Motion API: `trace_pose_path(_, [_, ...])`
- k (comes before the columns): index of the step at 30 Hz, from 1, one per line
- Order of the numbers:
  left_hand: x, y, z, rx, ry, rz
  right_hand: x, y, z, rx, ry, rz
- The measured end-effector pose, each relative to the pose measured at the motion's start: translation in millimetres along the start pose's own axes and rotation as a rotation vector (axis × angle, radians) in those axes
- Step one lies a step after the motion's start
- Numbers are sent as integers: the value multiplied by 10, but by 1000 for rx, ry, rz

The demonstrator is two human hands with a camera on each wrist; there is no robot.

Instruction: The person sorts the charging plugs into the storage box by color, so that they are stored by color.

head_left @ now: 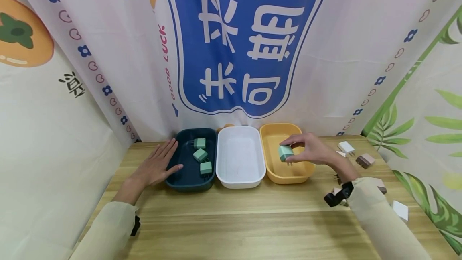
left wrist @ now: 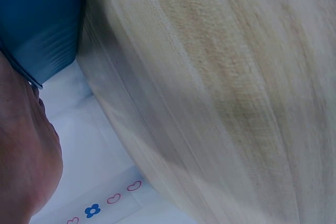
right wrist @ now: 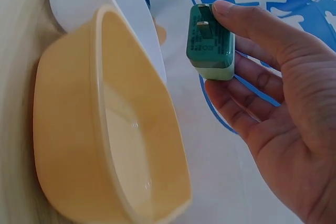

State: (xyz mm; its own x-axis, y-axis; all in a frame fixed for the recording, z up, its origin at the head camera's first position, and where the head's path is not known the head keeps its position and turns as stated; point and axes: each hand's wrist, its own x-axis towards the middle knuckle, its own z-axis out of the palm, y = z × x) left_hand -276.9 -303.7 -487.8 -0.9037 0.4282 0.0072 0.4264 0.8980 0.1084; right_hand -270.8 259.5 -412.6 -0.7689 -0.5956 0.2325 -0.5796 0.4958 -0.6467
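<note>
While my right hand (head_left: 309, 149) pinches the green charger (head_left: 285, 153) | dark tray (head_left: 191, 187) lies at nine o'clock | left hand (head_left: 157, 166) nearer it, thumb spread

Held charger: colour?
The charger is two-tone, dark green and pale green; best seen in the right wrist view.

From my end I read "GOOD LUCK" in red along the pale curtain (head_left: 144, 59), and white 未, 来, 可 and 期 on its blue panel (head_left: 242, 51). Fine print on the green plug's (right wrist: 210, 43) face is too small for me.
</note>
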Motion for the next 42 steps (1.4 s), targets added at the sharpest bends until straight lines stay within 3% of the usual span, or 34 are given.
trace_pose_path(21, [-4,15,-27,5,-1,1,418,-255,453,134,-49,-60])
trace_pose_path(29, [-18,48,-33,-16,31,20,579,-379,656,204,-71,-88])
trace_pose_path(42, [-8,21,-13,-5,11,13,829,-532,1014,249,-72,-124])
